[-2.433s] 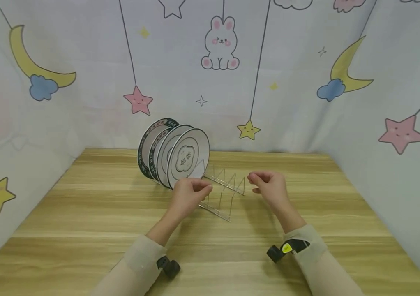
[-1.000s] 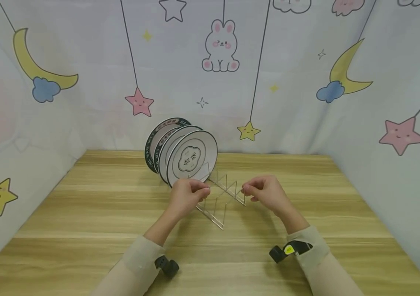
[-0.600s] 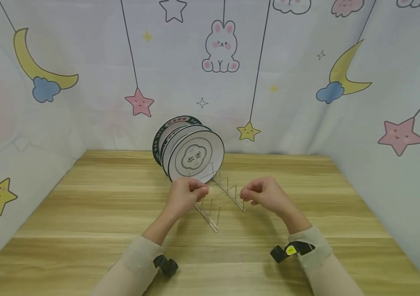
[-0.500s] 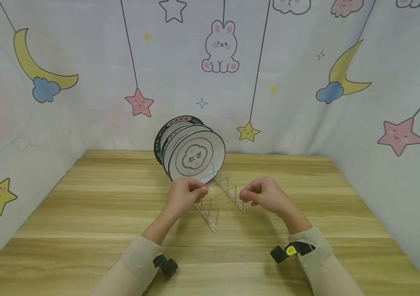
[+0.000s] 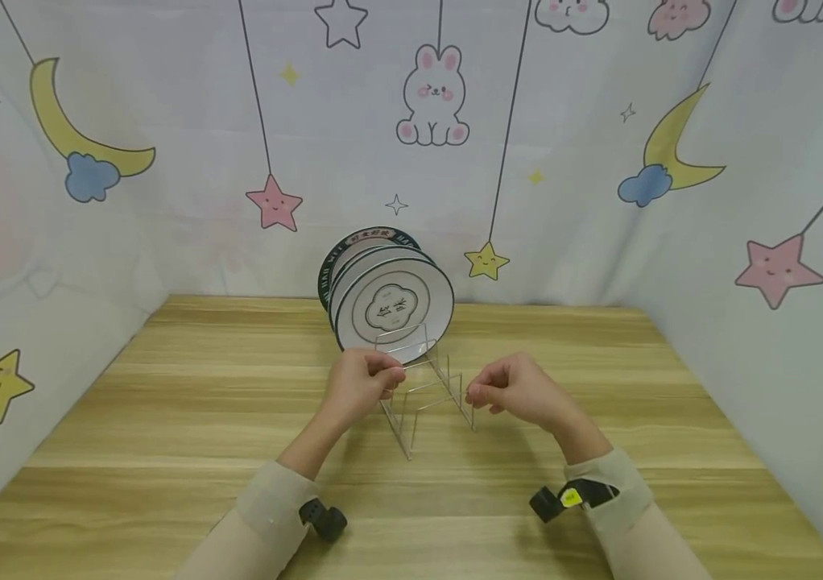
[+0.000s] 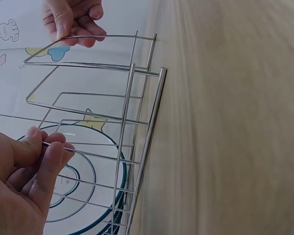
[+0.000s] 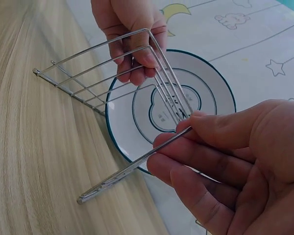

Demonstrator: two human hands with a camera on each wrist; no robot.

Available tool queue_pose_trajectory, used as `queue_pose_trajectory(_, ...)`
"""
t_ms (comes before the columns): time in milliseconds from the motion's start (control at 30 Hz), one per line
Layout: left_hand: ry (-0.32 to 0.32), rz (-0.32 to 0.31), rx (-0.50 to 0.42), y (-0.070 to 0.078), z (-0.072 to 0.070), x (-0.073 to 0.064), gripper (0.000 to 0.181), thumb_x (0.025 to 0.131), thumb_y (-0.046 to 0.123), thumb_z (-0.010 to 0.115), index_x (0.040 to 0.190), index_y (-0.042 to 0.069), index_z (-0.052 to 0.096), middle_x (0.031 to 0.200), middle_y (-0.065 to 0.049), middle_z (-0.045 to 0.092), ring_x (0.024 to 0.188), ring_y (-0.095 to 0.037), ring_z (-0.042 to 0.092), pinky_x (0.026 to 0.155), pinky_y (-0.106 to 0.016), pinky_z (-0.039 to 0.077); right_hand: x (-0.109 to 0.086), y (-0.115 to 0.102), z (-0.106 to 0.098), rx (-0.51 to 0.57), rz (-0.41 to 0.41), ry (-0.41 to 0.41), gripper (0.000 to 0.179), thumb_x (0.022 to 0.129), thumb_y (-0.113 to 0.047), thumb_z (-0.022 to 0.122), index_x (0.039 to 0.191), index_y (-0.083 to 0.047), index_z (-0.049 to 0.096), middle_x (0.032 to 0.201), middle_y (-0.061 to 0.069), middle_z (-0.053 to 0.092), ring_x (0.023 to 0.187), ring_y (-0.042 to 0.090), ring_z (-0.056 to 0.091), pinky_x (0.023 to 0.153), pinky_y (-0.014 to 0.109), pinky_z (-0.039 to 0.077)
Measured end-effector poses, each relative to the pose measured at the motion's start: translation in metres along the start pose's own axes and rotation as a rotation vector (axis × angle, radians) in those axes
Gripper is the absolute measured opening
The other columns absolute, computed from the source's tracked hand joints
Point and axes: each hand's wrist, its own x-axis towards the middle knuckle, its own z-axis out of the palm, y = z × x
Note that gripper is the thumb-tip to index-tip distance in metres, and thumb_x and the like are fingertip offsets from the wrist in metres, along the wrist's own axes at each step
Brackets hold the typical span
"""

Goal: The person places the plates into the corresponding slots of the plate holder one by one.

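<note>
A silver wire plate rack (image 6: 150,132) stands on the wooden table, its near end toward me. Several round plates stand on edge in its far end; the front one (image 5: 394,306) is white with a dark rim and a central drawing. Behind it, the rearmost plate (image 5: 326,278) shows a dark green patterned rim. My left hand (image 5: 361,383) pinches a rack wire between thumb and fingers, on the left side. On the right, my right hand (image 5: 520,391) pinches the corner of the nearest wire loop. The left hand hides part of the rack in the head view.
Wood-grain table top (image 5: 201,403) extends around the rack. A white cloth backdrop (image 5: 194,161) with a printed bunny, stars and moons stands behind and on both sides. Each wrist carries a small black camera (image 5: 326,519).
The rack has turned: its plate end swung right and its near end left and toward me. The right hand has come slightly nearer with the wire; the left hand has shifted only a little.
</note>
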Motion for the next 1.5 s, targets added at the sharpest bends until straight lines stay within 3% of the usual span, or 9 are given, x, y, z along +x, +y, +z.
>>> queue_pose_trajectory(200,0.006,0.004,0.013,-0.001,-0.001,0.000,0.009,0.089,0.005,0.073,0.080,0.003,0.074,0.075,-0.012,0.070,0.061,-0.015,0.064,0.058,-0.027,0.059,-0.002,-0.005,0.002,-0.014,-0.010,-0.038,0.011,0.094,-0.012,0.068,0.092,-0.004,0.075,0.089,0.009,0.073,0.086,0.021,0.068,0.072,0.036,0.060)
queue_pose_trajectory(400,0.002,-0.041,-0.001,-0.001,-0.001,0.001,0.007,0.090,0.005,0.072,0.082,0.004,0.074,0.079,-0.009,0.071,0.073,-0.029,0.070,0.061,-0.026,0.060,-0.003,-0.008,0.005,-0.028,-0.028,-0.081,0.013,0.095,-0.013,0.068,0.092,-0.002,0.075,0.089,0.009,0.073,0.084,0.020,0.068,0.069,0.036,0.060)
queue_pose_trajectory(533,0.002,-0.030,-0.001,-0.002,0.000,0.001,0.007,0.090,0.005,0.072,0.083,0.004,0.074,0.079,-0.007,0.071,0.078,-0.032,0.070,0.060,-0.025,0.060,-0.005,-0.010,0.007,-0.031,-0.047,-0.112,0.014,0.095,-0.014,0.068,0.092,-0.001,0.075,0.089,0.012,0.073,0.084,0.020,0.069,0.068,0.035,0.060)
queue_pose_trajectory(833,0.003,-0.024,0.014,0.001,-0.001,0.000,0.006,0.090,0.005,0.072,0.085,0.004,0.074,0.084,-0.012,0.072,0.076,-0.025,0.070,0.060,-0.025,0.060,-0.006,-0.013,0.012,-0.052,-0.061,-0.146,0.012,0.094,-0.014,0.069,0.089,-0.006,0.076,0.087,0.004,0.074,0.083,0.019,0.069,0.068,0.036,0.060)
queue_pose_trajectory(1200,0.003,-0.032,0.019,0.003,-0.001,0.000,0.006,0.091,0.007,0.072,0.086,0.005,0.074,0.082,-0.006,0.072,0.077,-0.025,0.070,0.061,-0.025,0.060,-0.007,-0.017,0.013,-0.053,-0.094,-0.170,0.012,0.093,-0.012,0.070,0.090,-0.002,0.076,0.086,0.007,0.074,0.082,0.019,0.068,0.067,0.036,0.060)
queue_pose_trajectory(1500,-0.004,-0.026,0.031,0.002,-0.001,0.000,0.006,0.090,0.007,0.072,0.085,0.005,0.074,0.083,-0.008,0.072,0.070,-0.016,0.068,0.060,-0.025,0.060,-0.007,-0.019,0.014,-0.044,-0.101,-0.195,0.011,0.093,-0.011,0.069,0.089,-0.003,0.076,0.085,0.008,0.073,0.080,0.020,0.067,0.067,0.037,0.060)
